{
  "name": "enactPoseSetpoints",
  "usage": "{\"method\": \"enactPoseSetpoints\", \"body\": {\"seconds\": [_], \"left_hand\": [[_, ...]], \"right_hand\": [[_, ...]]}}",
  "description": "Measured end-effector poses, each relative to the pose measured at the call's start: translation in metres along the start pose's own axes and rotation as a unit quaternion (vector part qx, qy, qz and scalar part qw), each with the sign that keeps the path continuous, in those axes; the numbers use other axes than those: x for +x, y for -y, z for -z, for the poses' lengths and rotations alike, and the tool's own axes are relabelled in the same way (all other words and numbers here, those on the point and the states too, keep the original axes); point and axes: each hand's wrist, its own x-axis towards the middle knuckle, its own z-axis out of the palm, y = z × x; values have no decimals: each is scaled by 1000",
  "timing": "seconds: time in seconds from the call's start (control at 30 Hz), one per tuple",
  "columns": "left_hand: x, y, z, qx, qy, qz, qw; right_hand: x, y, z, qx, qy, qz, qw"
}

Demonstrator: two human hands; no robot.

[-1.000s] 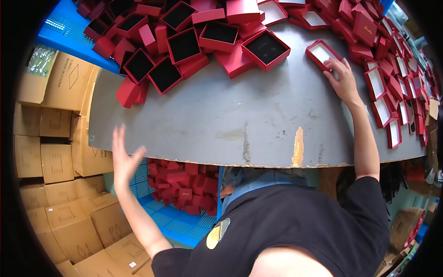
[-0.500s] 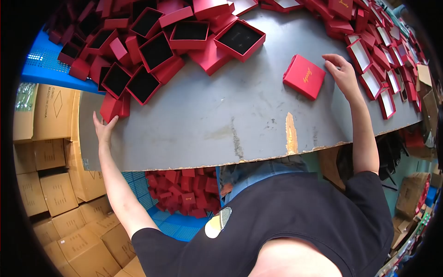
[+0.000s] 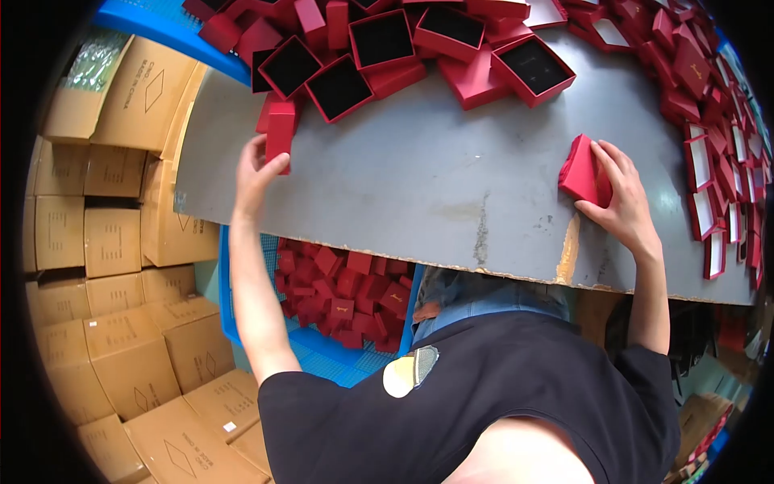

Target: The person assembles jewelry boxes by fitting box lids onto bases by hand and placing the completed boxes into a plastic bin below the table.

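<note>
My left hand [image 3: 256,171] has its thumb and fingers around a small red box [image 3: 280,133] at the left end of the pile. Its narrow side faces me, and whether it has an insert is hidden. On the right, my right hand [image 3: 622,189] grips a red jewelry box [image 3: 579,171] on the table, fingers over its top and thumb at the near side. Its gold lettering is covered by the hand. Beyond my left hand lie open red box bases with black inserts, one of them an open box [image 3: 340,89].
The grey table [image 3: 403,194] has a chipped front edge. Red lids with white insides [image 3: 700,161] are heaped at the right. Below the table, a blue crate [image 3: 314,367] holds many red boxes. Cardboard cartons [image 3: 129,355] stack up at the left.
The view has swung, shifting the table rightward. My right hand has closed on the jewelry box, which is now tipped or turned. My left hand has gripped the small red box.
</note>
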Motion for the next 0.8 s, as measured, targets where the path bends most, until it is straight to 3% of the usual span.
{"method": "enactPoseSetpoints", "body": {"seconds": [0.07,0.13,0.17,0.27,0.33,0.43,0.47,0.53,0.63,0.8], "left_hand": [[-33,2,-42,-265,118,-18,957],[-53,4,-94,-570,231,57,786],[-61,12,-119,-579,249,61,774],[-79,-11,-187,-540,307,19,784],[-82,-27,-214,-417,240,-65,874],[-77,-35,-235,-160,235,-150,947],[-83,-41,-242,-119,227,-115,960],[-87,-48,-250,-95,213,-132,963],[-93,-52,-246,14,163,-213,963],[-104,-30,-248,-85,164,-180,966]], "right_hand": [[3,6,-3,19,10,32,999],[8,17,-7,69,8,52,996],[10,24,-7,115,13,55,992],[13,38,-7,282,37,49,957],[14,36,-15,420,59,47,904],[16,40,-20,599,128,-2,790],[15,40,-21,620,138,-12,773],[16,39,-25,662,160,-28,732],[15,37,-26,669,177,-21,722],[16,42,-26,678,187,-10,710]]}}
